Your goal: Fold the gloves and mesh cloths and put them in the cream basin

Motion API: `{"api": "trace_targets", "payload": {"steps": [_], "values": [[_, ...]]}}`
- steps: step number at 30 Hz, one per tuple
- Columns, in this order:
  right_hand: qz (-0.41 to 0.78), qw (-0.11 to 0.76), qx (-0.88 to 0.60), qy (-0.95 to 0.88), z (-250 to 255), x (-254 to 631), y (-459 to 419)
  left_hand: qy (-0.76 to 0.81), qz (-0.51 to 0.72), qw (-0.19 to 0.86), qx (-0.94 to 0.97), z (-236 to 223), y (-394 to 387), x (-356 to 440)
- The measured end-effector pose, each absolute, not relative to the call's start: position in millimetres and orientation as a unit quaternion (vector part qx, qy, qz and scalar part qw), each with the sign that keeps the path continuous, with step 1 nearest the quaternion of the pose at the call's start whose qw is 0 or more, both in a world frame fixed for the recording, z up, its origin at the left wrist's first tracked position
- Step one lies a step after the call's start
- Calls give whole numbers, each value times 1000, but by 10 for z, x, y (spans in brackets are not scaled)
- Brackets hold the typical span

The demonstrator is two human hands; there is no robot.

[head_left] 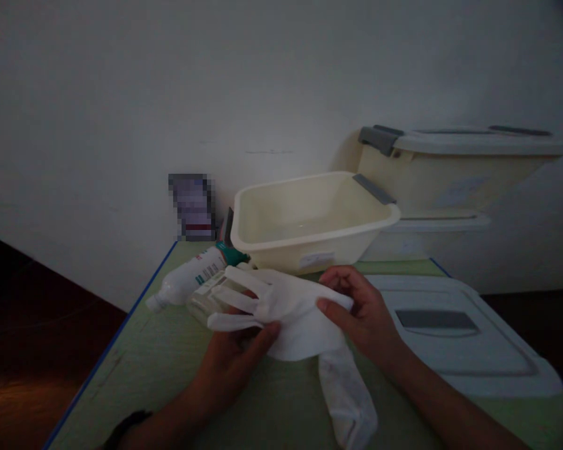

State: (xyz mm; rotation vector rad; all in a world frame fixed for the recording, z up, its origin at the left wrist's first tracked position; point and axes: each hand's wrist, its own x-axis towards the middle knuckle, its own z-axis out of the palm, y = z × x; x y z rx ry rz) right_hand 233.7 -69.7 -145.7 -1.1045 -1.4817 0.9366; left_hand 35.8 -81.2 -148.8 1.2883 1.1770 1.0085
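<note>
A white glove (304, 312) is stretched between my two hands above the table, its fingers pointing left. My left hand (239, 359) grips it near the base of its fingers, thumb on top. At the cuff edge, my right hand (363, 312) pinches it between thumb and fingers. A second white cloth piece (347, 394) lies below the glove, nearer to me; whether it joins the glove I cannot tell. Behind the glove's fingers, a clear bottle (201, 306) lies on its side, partly hidden.
A cream plastic tub (319, 244) with its lid off stands at the back. To its left lie a white bottle with a green label (192, 275) and a blurred-out screen (194, 209). Lidded boxes (431, 181) are stacked at right. A loose lid (469, 356) lies on the green table (107, 387).
</note>
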Motion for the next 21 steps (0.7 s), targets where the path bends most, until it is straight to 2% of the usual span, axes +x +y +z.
{"api": "trace_targets", "payload": {"steps": [6, 10, 14, 18, 21], "values": [[470, 416, -455, -632, -1439, 2319, -677, 486, 411, 533, 557, -1493, -825, 345], [463, 373, -458, -661, -1403, 2332, -685, 462, 384, 540, 589, -1534, -826, 314], [428, 311, -453, -717, -1358, 2329, -711, 501, 375, 552, 551, -1558, -850, 319], [426, 337, -460, -702, -1354, 2316, -707, 477, 377, 543, 580, -1593, -821, 314], [454, 375, -468, -659, -1379, 2339, -685, 457, 385, 495, 631, -1604, -784, 304]]}}
